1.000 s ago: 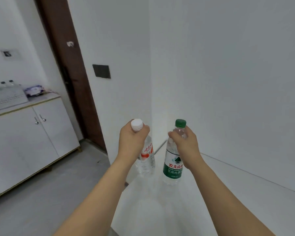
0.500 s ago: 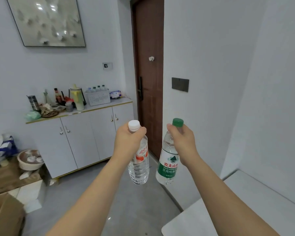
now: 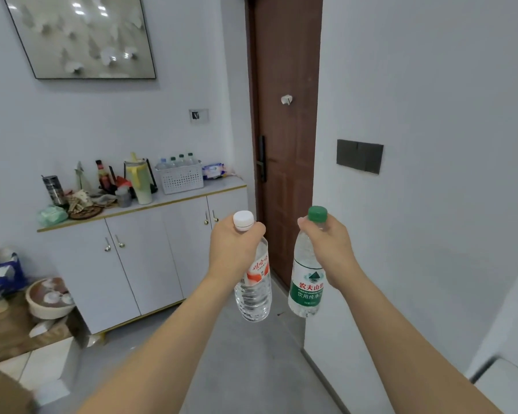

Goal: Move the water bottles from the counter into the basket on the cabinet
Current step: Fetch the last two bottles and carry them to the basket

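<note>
My left hand [image 3: 232, 248] grips the neck of a clear water bottle with a white cap and red label [image 3: 254, 289], held upright in the air. My right hand [image 3: 331, 249] grips the neck of a water bottle with a green cap and green label [image 3: 307, 283], also upright. A white perforated basket [image 3: 181, 178] stands on the white cabinet [image 3: 150, 255] across the room, with several bottles standing in it. Both hands are well short of the cabinet, over the floor.
The cabinet top carries a yellow-green jug [image 3: 139, 182], a dark tumbler [image 3: 53, 189], a sauce bottle, cloths and a wipes pack [image 3: 213, 171]. A brown door [image 3: 287, 130] is ahead. A white wall corner [image 3: 314, 264] juts in on the right. Boxes and a bowl [image 3: 48, 297] lie at the lower left.
The view has swung left from the white counter toward the cabinet, which is now closer and more central. Both hands still hold their bottles, lifted off the counter.
</note>
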### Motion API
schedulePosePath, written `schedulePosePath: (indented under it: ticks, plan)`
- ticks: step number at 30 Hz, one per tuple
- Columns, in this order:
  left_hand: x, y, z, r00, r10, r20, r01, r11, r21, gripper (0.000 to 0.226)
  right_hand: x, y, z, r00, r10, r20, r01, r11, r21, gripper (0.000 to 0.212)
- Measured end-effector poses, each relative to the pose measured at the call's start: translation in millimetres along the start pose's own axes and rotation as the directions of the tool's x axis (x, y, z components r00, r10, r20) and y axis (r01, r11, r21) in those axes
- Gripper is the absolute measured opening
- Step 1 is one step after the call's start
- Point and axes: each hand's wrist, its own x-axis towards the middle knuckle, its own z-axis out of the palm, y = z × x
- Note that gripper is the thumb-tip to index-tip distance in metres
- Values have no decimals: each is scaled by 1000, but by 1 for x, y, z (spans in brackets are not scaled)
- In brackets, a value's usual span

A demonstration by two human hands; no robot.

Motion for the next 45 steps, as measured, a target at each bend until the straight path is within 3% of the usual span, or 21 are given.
schedulePosePath:
  ticks: [13, 18, 25, 31, 40, 45]
  plan:
    - [184, -71, -17, 1000, -27, 4, 27, 1000, -7, 22, 133, 32, 135, 994, -25, 103, 20, 998, 51, 9]
    - [265, -112, -48, 999, -44, -10, 43, 995, -86, 24, 183, 43, 213, 993, -30, 117, 23, 998, 61, 8]
    - [388, -148, -111, 997, 22, 68, -14, 994, -112, 25, 262, 35, 332, 991, -71, 113, 58, 991, 117, 6]
    - [475, -173, -139, 994, 98, 42, -93, 988, -122, 20, 323, 39, 403, 990, -92, 103, 77, 987, 142, 9]
    - [592, -237, -130, 999, 26, -28, -29, 992, -124, 14, 432, 76, 482, 993, -73, 94, 56, 983, 173, 5]
    - [675, -266, -115, 997, 82, -11, -82, 995, -54, 16, 520, 96, 527, 992, -79, 94, 56, 973, 226, 2]
